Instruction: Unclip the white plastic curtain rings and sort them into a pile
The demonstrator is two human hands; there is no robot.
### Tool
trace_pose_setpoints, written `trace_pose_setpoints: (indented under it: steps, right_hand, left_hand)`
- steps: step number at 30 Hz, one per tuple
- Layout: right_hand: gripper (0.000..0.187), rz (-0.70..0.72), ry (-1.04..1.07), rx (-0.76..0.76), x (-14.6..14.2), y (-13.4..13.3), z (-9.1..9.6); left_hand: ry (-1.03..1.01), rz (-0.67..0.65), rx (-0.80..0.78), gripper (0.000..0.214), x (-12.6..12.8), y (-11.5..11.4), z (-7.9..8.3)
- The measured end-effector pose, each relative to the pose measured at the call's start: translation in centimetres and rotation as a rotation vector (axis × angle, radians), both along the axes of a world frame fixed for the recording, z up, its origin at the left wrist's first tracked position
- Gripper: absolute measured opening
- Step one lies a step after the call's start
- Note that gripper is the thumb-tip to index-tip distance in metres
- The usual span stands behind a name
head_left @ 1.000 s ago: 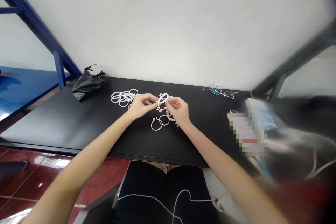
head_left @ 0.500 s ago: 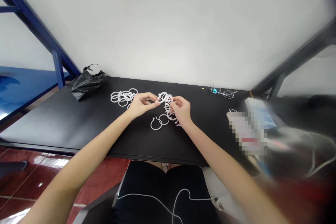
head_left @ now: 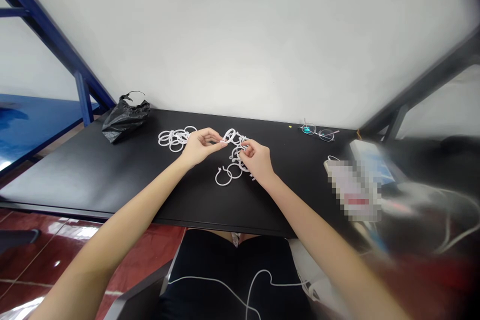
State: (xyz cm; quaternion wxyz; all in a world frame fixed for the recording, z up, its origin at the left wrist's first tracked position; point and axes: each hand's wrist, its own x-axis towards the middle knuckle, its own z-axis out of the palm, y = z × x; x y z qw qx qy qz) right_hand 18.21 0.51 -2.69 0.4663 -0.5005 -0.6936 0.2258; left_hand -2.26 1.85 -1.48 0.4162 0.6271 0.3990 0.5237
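White ring [head_left: 233,135], shifted slightly leftward since earlier, away from our right hand [head_left: 259,157]; we hold it pinched in our left hand [head_left: 198,147]. Right hand: fingers curled at loose rings [head_left: 223,185], grip we cannot tell. Ring pile [head_left: 180,136]: just left of our left hand.

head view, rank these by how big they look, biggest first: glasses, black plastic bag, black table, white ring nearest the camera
1. Black table
2. Black plastic bag
3. Glasses
4. White ring nearest the camera, smallest though closer than the glasses
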Motion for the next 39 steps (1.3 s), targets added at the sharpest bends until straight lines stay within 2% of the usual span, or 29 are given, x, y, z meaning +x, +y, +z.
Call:
trace_pose_setpoints:
  steps: [5,8,12,15,18,23,28,39]
  right_hand:
    - [0.009,-0.007,0.102,-0.009,-0.2,-0.2,0.2]
    - [0.024,0.049,0.328,-0.102,-0.6,-0.6,0.9]
    - [0.042,0.253,0.554,-0.275,-1.0,-0.9,1.6]
    - [0.054,0.362,0.523,-0.294,-1.2,-1.1,1.5]
    - [0.054,0.376,0.48,-0.271,-1.3,-1.2,1.2]
    - [0.051,0.3,0.444,-0.266,-1.3,-0.9,1.0]
    - [0.047,0.367,0.524,-0.25,-1.4,-0.8,0.7]
    - [0.043,0.359,0.536,-0.216,-1.4,-0.9,0.9]
  left_hand:
    - [0.015,0.002,-0.04,0.034,0.1,-0.1,0.1]
    - [0.026,-0.015,-0.055,0.034,0.1,-0.2,0.2]
    - [0.057,-0.062,-0.077,0.034,0.2,-0.4,0.4]
    - [0.058,-0.159,-0.123,0.034,0.3,-0.6,0.5]
    - [0.052,-0.22,-0.16,0.035,0.3,-0.7,0.5]
    - [0.033,-0.213,-0.155,0.035,0.1,-0.5,0.4]
    - [0.001,-0.247,-0.183,0.036,0.0,-0.4,0.3]
    - [-0.01,-0.255,-0.227,0.037,0.1,-0.6,0.5]
